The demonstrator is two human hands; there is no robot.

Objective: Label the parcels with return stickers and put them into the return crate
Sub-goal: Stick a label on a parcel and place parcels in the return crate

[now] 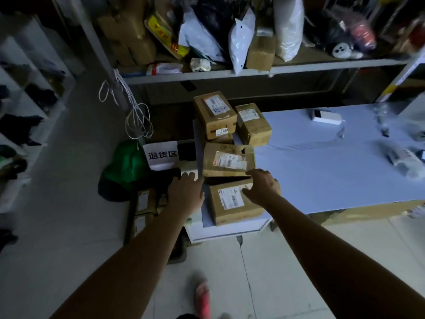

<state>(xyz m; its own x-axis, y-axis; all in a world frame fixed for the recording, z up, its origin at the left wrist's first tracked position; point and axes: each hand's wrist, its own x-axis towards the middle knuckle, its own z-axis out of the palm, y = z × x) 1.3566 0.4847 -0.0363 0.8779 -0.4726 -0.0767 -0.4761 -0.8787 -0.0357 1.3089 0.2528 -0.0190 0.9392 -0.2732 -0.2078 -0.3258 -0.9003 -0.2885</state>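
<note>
1. At the left end of the desk [322, 180], four cardboard parcels [227, 160] cluster. The return crate [177, 254] sits below, alongside.
2. Left hand [186, 192]: grip apart, beside the nearest parcel [232, 203].
3. Right hand [264, 185] rests on it — grip apart.

Both arms are bare along all of their length that shows, from the left hand [186, 192] and the right hand [264, 185], themselves bare too, back over the wrists and forearms. On the floor in front of the counter [322, 162], well short of its near edge, one foot wears a pink-red slipper [203, 298]. The slipper is blurred, so finer detail is lost. Farther from the counter than the slipper, a sliver of dark clothing [187, 316] shows, too little to tell which garment it is.
</note>
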